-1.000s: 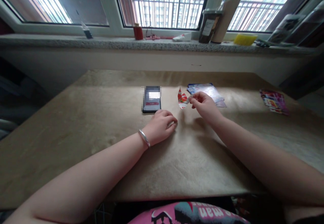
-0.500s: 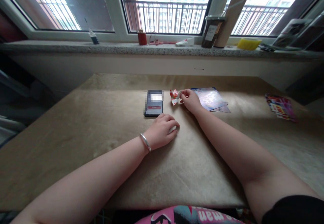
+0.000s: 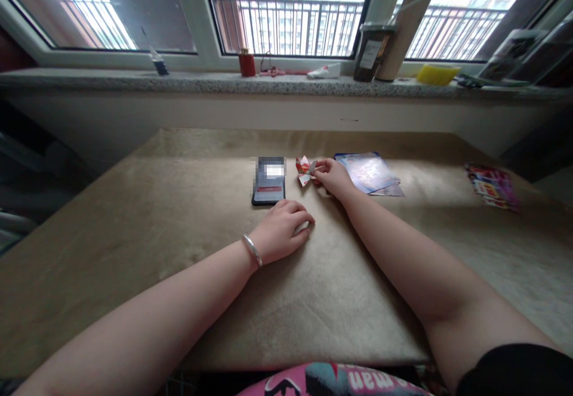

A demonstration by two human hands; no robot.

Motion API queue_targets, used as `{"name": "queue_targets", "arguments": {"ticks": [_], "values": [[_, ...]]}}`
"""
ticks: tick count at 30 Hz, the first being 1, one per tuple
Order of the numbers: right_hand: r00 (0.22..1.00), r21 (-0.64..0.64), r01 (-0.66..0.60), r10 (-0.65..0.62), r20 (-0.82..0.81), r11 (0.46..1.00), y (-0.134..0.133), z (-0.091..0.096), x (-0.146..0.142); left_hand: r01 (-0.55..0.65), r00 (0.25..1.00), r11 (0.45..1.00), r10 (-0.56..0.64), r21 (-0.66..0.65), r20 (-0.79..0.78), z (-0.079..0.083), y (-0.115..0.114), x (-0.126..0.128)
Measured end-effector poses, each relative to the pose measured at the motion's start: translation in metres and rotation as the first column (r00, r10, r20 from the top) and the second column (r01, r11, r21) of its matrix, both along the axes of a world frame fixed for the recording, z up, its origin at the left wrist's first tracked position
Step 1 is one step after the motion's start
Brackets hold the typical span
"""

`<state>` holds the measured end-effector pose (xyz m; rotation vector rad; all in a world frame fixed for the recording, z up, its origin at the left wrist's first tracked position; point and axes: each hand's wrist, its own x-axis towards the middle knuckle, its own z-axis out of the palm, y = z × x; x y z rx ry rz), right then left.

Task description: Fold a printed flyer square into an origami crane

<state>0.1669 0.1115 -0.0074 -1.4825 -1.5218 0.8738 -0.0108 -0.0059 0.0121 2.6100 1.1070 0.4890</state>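
My right hand [image 3: 332, 175] pinches the right side of a small red-and-white folded paper shape [image 3: 304, 172] with thumb and index finger. The shape has several pointed flaps, and a greyish-white part of it shows at my fingertips. My left hand [image 3: 286, 226], with a silver bangle at the wrist, rests palm down nearer to me. Its fingers are loosely bent, with a gap between thumb and index finger. A pale patch shows in that gap; I cannot tell whether it is paper or tabletop. Just beyond my left hand lies a phone [image 3: 269, 194], its upper part blurred out.
Flat printed sheets [image 3: 369, 172] lie beyond my right hand. Colourful cards [image 3: 492, 187] lie at the table's far right. On the windowsill [image 3: 201, 84] stand a red bottle [image 3: 246, 64], a dark container [image 3: 370, 53], a cardboard tube [image 3: 405, 26] and a yellow sponge-like block [image 3: 436, 74].
The folded paper has turned slightly, and my right fingers have come further over its right side. My left hand keeps its pose. The whole view has shifted a little.
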Motion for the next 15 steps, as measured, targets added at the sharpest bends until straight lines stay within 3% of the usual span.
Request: {"name": "queue_targets", "arguments": {"ticks": [5, 11, 15], "values": [[1.000, -0.013, -0.028, 0.028, 0.000, 1.000, -0.009, 0.000, 0.008, 0.026, 1.000, 1.000, -0.026, 0.006, -0.006, -0.002, 0.001, -0.002], [0.996, 0.075, -0.086, 0.084, 0.032, 0.993, -0.034, 0.001, 0.019, 0.031, 1.000, 0.999, -0.031, 0.020, -0.005, -0.002, 0.001, -0.003], [0.967, 0.088, -0.168, 0.147, 0.207, 0.982, -0.061, 0.007, 0.040, 0.037, 0.999, 0.999, -0.037, 0.019, 0.000, -0.002, 0.000, -0.003]]}}
